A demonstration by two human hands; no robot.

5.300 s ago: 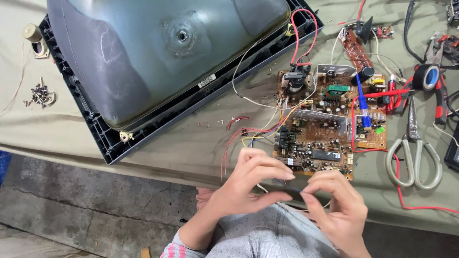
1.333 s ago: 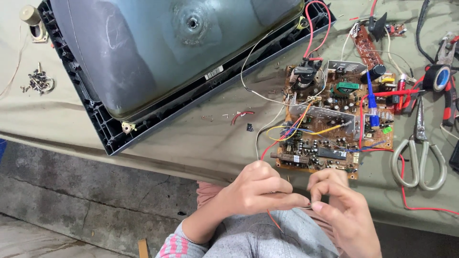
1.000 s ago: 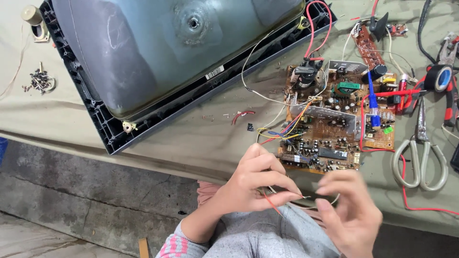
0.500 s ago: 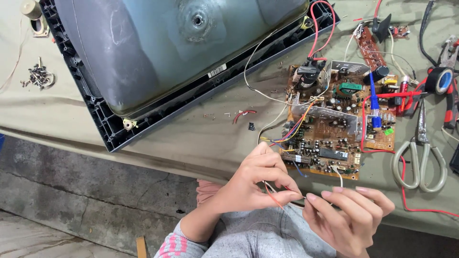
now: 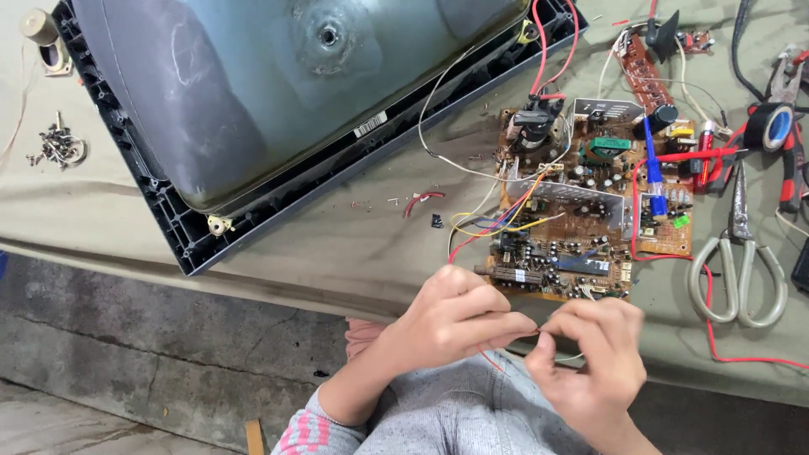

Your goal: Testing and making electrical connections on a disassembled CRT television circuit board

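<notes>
1. A thin red wire sits pinched between the two hands, just off the near edge of the desk, over the person's grey-clad lap.
2. The left hand is curled nearly closed, its grip nipping the wire at the fingertips. The wire runs up from there toward the circuit board.
3. The right hand meets it fingertip to fingertip, thumb and forefinger closed on the same wire end.
4. Half a second ago the right hand lay open with fingers spread. It has now closed in, so both hands seem to be working the wire end together, perhaps twisting or stripping it.
5. About a second ago a dark oval object showed between the hands; it is not visible now.
6. Just beyond the hands lies a brown circuit board, crowded with parts and coloured leads.
7. To its right rest grey-handled scissors and a roll of black tape.
8. Further left, a large grey picture tube lies face down in its black frame, as before.
9. A small heap of screws sits near the desk's left edge.
</notes>
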